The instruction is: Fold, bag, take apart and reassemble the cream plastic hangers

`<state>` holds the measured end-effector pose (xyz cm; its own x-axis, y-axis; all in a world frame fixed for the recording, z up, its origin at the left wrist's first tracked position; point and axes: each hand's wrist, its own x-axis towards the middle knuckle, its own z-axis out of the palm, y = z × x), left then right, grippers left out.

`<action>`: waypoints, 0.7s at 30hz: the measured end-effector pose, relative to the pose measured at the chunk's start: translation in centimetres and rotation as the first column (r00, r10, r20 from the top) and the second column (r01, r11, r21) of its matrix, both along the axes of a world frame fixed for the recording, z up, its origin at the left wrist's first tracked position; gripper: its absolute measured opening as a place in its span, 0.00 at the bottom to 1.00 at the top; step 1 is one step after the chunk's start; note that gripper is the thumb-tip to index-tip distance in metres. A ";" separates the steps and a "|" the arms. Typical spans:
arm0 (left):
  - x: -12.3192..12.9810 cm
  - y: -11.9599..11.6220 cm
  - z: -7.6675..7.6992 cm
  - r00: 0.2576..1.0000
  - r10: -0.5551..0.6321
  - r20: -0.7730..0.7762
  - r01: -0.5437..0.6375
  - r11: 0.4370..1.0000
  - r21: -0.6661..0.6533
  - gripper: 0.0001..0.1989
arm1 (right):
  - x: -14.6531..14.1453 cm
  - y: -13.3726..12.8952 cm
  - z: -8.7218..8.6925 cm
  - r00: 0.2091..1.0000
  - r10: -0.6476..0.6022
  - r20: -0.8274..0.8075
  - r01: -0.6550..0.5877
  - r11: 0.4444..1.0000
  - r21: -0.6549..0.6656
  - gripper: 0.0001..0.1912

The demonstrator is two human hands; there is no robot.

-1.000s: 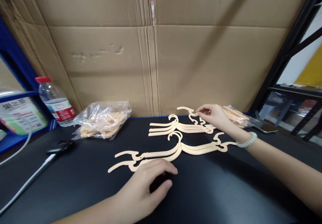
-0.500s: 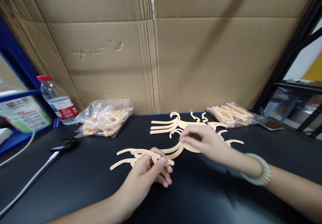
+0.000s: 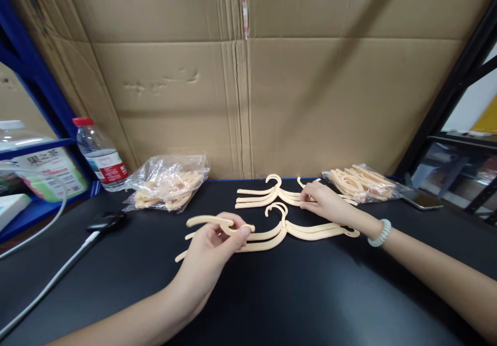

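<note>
My left hand [image 3: 215,247] pinches a cream plastic hanger arm [image 3: 205,220] between thumb and fingers, its curved end pointing left. Under and beside that hand lie two cream folding hangers [image 3: 267,243], nested together on the black table, hooks up. My right hand [image 3: 324,201] is farther back, fingers curled down over the right side of the rear group of hangers [image 3: 258,198]. A small S-shaped hook piece [image 3: 300,182] shows just beyond its fingertips. Whatever those fingertips pinch is hidden by the hand.
Clear bags of cream hanger parts lie at the back left [image 3: 166,185] and back right [image 3: 361,181]. A water bottle [image 3: 104,162] stands by the blue shelf frame. A black puck-like device [image 3: 105,221] with a white cable rests on the left; a phone [image 3: 423,199] lies far right.
My right hand has moved back and right, from the front hangers' centre to the rear group. My left hand has shifted slightly left and up, raising the hanger arm. The view has tilted a little.
</note>
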<state>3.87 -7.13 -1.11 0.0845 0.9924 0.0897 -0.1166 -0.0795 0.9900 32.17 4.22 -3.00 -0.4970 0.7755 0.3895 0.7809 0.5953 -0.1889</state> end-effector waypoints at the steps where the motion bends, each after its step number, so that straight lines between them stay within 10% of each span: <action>1: -0.1 0.1 0.2 1.000 0.016 0.014 -0.016 1.000 -0.006 0.13 | 0.0 -0.1 0.2 1.000 -0.005 -0.014 0.005 1.000 0.007 0.04; 11: -1.6 2.4 1.2 0.971 0.027 0.238 -0.026 1.000 -0.007 0.16 | 0.7 -2.7 4.2 0.935 0.052 -0.350 -0.029 0.997 0.071 0.08; 21: -2.0 2.9 0.8 0.947 -0.083 0.311 0.113 0.990 -0.081 0.09 | 1.8 -4.4 1.2 0.911 0.053 -0.409 0.009 0.989 0.150 0.07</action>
<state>1.91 -4.27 -0.35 0.1652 0.9858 0.0308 -0.4176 0.0416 0.9077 33.93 -0.22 -1.75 -0.2849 0.6854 0.6701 0.6391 0.6569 -0.4001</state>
